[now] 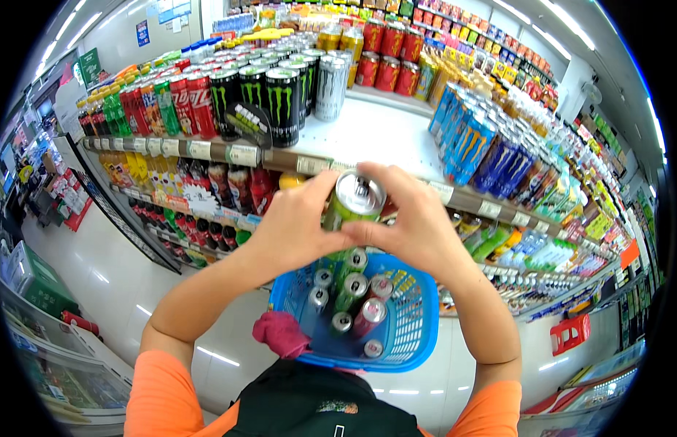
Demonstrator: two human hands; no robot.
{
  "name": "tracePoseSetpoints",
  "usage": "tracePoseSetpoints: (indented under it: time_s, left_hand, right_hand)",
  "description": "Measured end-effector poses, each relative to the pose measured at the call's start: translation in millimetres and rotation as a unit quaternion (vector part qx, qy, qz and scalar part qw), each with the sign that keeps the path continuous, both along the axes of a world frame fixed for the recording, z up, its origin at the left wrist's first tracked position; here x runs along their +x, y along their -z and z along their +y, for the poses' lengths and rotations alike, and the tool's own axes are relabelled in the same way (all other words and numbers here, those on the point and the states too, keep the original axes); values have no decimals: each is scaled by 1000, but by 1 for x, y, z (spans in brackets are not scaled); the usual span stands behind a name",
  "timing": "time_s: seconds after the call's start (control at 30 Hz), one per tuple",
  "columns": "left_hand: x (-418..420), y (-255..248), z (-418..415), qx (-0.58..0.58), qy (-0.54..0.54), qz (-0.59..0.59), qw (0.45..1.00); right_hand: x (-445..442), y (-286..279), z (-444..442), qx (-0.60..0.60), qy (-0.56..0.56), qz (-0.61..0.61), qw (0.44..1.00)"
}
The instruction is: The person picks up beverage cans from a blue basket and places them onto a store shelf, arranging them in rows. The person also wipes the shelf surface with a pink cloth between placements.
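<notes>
Between both hands, above the near edge of the basket and in front of the shelf, is a green drink can (pixel 360 195), upright with its silver top facing me. My left hand (pixel 301 221) grips it from the left, and my right hand (pixel 412 216) wraps its right side, thumb across the front. Below them a blue plastic basket (pixel 431 328) holds several green and pink-red cans (pixel 369 314). A pink cloth (pixel 282 334) hangs over the basket's left rim. Black energy drink cans (pixel 282 106) stand on the shelf beyond, left of a bare white stretch (pixel 377 128).
Blue cans (pixel 469 147) stand on the shelf's right side, with red cans (pixel 390 71) farther back. Lower shelves hold bottles (pixel 221 183). The brown shelf edge (pixel 281 159) with price tags runs just beyond my hands. A red plastic stool (pixel 569 333) stands on the floor at right.
</notes>
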State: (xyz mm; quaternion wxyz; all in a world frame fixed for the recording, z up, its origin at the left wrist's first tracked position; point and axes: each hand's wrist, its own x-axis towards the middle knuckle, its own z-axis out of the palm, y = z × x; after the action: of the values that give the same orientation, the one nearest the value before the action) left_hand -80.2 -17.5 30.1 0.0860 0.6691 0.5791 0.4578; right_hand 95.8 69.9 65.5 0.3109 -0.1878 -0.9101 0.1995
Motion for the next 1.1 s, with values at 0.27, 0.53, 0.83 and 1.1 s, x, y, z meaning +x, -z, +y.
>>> tracePoseSetpoints:
  time_s: [0.27, 0.53, 0.83, 1.1]
  left_hand:
    - [31, 122, -49, -152, 39, -30, 987]
    - [52, 202, -54, -190, 38, -50, 980]
    - [67, 237, -47, -203, 32, -49, 977]
    - [72, 244, -44, -214, 22, -39, 976]
  right_hand:
    - [25, 105, -36, -79, -46, -154, 984]
    - [34, 167, -48, -29, -14, -207, 978]
    - [41, 199, -48, 41, -11, -223, 974]
    - [43, 213, -46, 67, -10, -222, 973]
